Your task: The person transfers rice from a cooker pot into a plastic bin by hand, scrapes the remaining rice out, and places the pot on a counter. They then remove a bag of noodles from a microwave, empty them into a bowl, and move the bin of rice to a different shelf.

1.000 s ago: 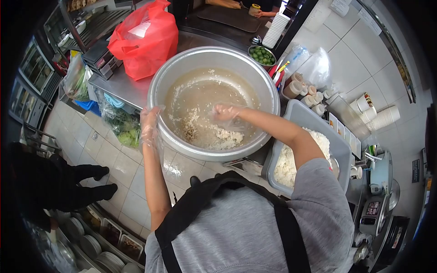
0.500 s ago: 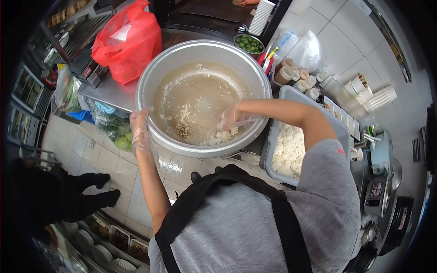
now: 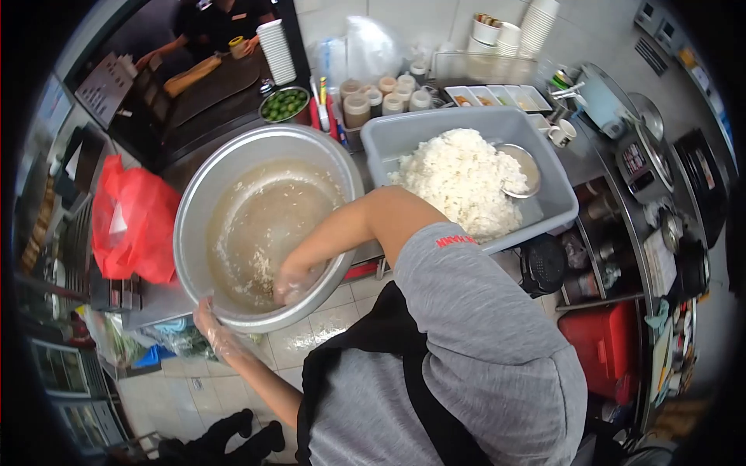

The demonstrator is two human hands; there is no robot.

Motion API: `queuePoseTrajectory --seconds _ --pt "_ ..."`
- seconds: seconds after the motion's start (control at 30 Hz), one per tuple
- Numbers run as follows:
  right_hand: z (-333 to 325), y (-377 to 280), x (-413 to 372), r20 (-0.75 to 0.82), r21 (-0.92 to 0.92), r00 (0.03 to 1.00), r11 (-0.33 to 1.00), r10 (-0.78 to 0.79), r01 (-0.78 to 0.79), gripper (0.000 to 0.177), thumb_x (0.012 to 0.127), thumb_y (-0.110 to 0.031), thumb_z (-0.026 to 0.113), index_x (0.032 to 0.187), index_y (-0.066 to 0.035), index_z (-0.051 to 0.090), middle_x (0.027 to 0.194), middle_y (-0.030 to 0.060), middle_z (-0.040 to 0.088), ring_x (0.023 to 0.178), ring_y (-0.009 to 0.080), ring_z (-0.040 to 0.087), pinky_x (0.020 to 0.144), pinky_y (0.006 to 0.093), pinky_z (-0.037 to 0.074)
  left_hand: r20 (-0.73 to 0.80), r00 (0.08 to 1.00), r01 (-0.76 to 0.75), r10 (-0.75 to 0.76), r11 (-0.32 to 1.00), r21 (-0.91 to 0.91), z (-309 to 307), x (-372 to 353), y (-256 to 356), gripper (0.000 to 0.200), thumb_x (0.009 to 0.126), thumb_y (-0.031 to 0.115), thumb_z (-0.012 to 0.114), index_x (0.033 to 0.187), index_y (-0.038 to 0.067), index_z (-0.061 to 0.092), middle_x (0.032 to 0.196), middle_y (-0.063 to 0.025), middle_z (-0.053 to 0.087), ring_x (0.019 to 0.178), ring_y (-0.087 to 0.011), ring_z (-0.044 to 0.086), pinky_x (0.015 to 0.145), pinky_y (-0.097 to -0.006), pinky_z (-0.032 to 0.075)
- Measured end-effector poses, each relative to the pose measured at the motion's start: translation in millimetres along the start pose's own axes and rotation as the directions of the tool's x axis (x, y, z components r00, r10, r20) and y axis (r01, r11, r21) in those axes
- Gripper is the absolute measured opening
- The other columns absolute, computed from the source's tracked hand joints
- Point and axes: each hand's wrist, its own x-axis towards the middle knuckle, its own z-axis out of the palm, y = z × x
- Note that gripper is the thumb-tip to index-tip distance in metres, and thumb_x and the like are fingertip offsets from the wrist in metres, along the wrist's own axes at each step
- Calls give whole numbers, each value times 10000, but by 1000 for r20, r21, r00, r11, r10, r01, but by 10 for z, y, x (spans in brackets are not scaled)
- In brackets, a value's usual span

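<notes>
A large round metal pot (image 3: 190,210) stands before me with a wet, cloudy bottom and scattered rice grains. My left hand (image 3: 208,318), in a thin clear plastic glove, is closed around the pot's near left rim. Inside the pot, my right hand (image 3: 292,287), also gloved, reaches down to the near side of the bottom. Its fingers curl downward beside a patch of loose rice (image 3: 262,273); what they hold is hidden. To the right, a grey tub (image 3: 556,182) bears a big heap of white cooked rice (image 3: 454,179) with a metal bowl (image 3: 531,167) set into it.
A red plastic bag (image 3: 132,221) sits left of the pot. Behind are a bowl of green limes (image 3: 284,104), several sauce bottles (image 3: 388,97), and stacked white cups (image 3: 276,54). Beyond the counter stands another person (image 3: 225,27); another person's dark-clad legs (image 3: 233,439) show below.
The view has swung right, bringing the whole rice tub into sight. My right hand has moved toward the near left part of the pot's bottom. My left hand stays on the rim.
</notes>
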Motion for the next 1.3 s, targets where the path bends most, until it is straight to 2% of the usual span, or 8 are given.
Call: queuePoseTrajectory --seconds 0.23,0.37,0.53,0.63,0.73,0.9,1.2,1.3 --pt "-1213 389 -873 -23 537 847 708 -531 459 501 758 -418 599 1163 -135 515 1121 51 528 1050 192 485 815 318 453 208 966 -186 154 972 144 199 -421 322 483 840 381 533 994 -77 513 870 -138 565 803 -205 545 718 -323 443" --pt "-1799 298 -2089 -128 469 992 880 -18 76 632 700 -449 653 1225 -152 466 1191 65 499 1117 223 450 913 322 390 295 839 -437 458 243 866 13 -150 550 555 873 399 471 1113 -100 462 952 -266 556 894 -331 534 798 -372 407" --pt "-1543 716 -3246 -79 39 974 977 214 -211 699 747 -489 590 1310 -148 353 1322 119 380 1199 270 381 1001 359 292 373 579 -784 725 369 499 996 -1006 960 519 852 393 511 1131 -44 493 1042 -169 557 874 -245 558 764 -338 434" --pt "-1608 1202 -3761 -458 69 816 930 351 -361 681 768 -511 550 1313 -154 352 1341 121 356 1206 270 375 997 344 292 492 757 -562 430 813 153 2026 -2230 892 470 816 270 571 1215 51 455 1049 -101 548 867 -172 561 713 -270 445" --pt "-1851 1786 -4252 -448 151 726 845 521 -514 628 775 -539 522 1244 -127 448 1267 124 442 1152 255 428 962 332 323 915 403 -343 6 928 145 2619 -2391 151 658 778 221 625 1326 58 299 1238 -133 420 983 -204 538 691 -293 478" --pt "-1677 2709 -4682 -437 367 659 790 612 -491 624 772 -550 523 1152 -55 525 1205 142 491 1120 243 449 950 333 329 770 261 48 -583 804 593 3475 -2427 -856 895 756 201 669 1389 132 40 1337 -139 308 1132 -276 436 732 -409 487" --pt "-1386 2295 -4088 -651 379 708 925 275 -10 576 721 -341 691 1149 -21 476 1160 117 488 1104 210 440 956 313 325 759 42 466 -650 685 560 4350 -2114 -1337 726 775 470 585 1359 220 235 1346 -93 322 1208 -280 349 890 -570 343" --pt "-1226 2250 -3937 -712 412 677 891 184 191 489 697 -266 706 1085 -35 518 1055 84 539 1022 186 483 885 305 368 723 257 346 -641 760 550 4399 -2028 -1623 616 757 421 631 1266 145 421 1238 -95 448 1096 -218 460 825 -453 434"
